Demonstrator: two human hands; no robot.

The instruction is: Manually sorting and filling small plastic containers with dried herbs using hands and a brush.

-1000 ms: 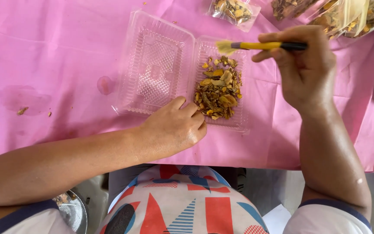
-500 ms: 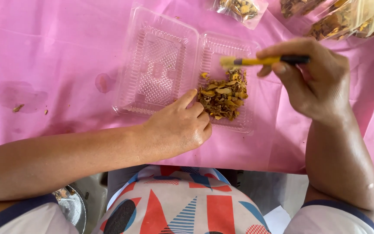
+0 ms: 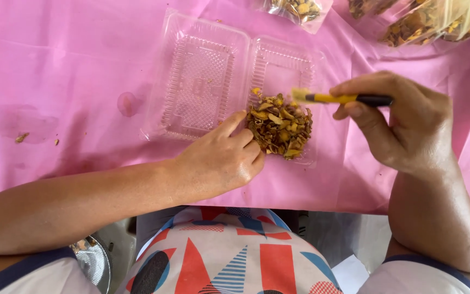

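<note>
- Your left hand (image 3: 221, 160) rests on the pink plastic table cover (image 3: 55, 71), its fingers curled loosely and holding nothing; the fingertips (image 3: 240, 117) touch the near edge of the heap of dried yellow-brown plant pieces (image 3: 279, 126).
- That heap lies in the right half of the open clear plastic clamshell box (image 3: 202, 76), just beyond your left fingertips; the ribbed left half, beyond your left knuckles, has nothing in it.
- Your right hand (image 3: 403, 128) hovers to the right of the box, thumb and fingers pinched narrowly around the small brush with a yellow and black handle (image 3: 344, 98).
- The brush lies level, its pale bristle end pointing left from your right fingers, just above the far right edge of the heap; whether the bristles touch the pieces cannot be told.
- Well beyond your right fingers, at the far edge of the cover, lie clear plastic bags filled with the same kind of dried pieces (image 3: 425, 22).
- A few loose crumbs (image 3: 22, 138) sit on the cover well to the left of your left hand.
</note>
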